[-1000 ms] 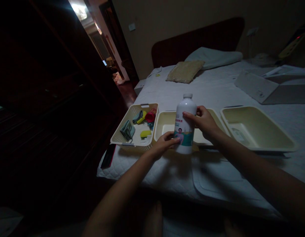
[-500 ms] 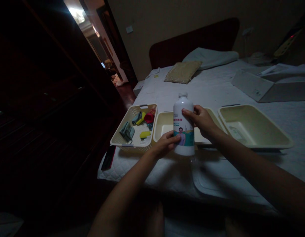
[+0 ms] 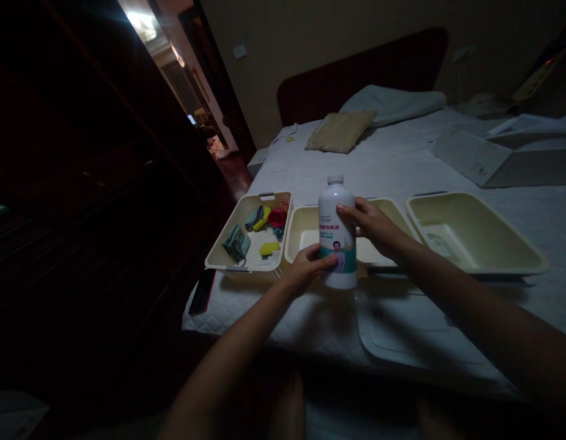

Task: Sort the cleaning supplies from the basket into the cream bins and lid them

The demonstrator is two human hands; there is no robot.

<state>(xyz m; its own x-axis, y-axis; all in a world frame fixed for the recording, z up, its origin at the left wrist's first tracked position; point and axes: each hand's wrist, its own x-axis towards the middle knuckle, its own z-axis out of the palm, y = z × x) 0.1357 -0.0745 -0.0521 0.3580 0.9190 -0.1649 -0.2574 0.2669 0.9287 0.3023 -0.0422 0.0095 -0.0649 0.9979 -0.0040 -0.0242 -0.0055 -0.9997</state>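
A white plastic bottle (image 3: 337, 232) with a grey cap and a teal label printed with a figure stands upright in the air above the bed, held between both hands. My left hand (image 3: 308, 269) grips its lower part from the near left. My right hand (image 3: 371, 225) holds its upper part from the right. Just left of the bottle sits a woven cream plastic basket (image 3: 246, 273) holding a grey-teal cloth (image 3: 236, 242), a yellow sponge (image 3: 269, 248) and a red cup (image 3: 277, 217). Behind the bottle lies a cream plastic tray (image 3: 305, 227), partly hidden by it.
A second cream tray (image 3: 475, 235) rests to the right on the white quilted bed (image 3: 310, 318). A black phone (image 3: 202, 291) lies near the bed's left edge. Pillows sit at the headboard, a flattened carton lies back right, and dark furniture stands left.
The bottle has turned between my hands, carrying the printed figure rightward across its front. It has also shifted slightly left and stands more upright.
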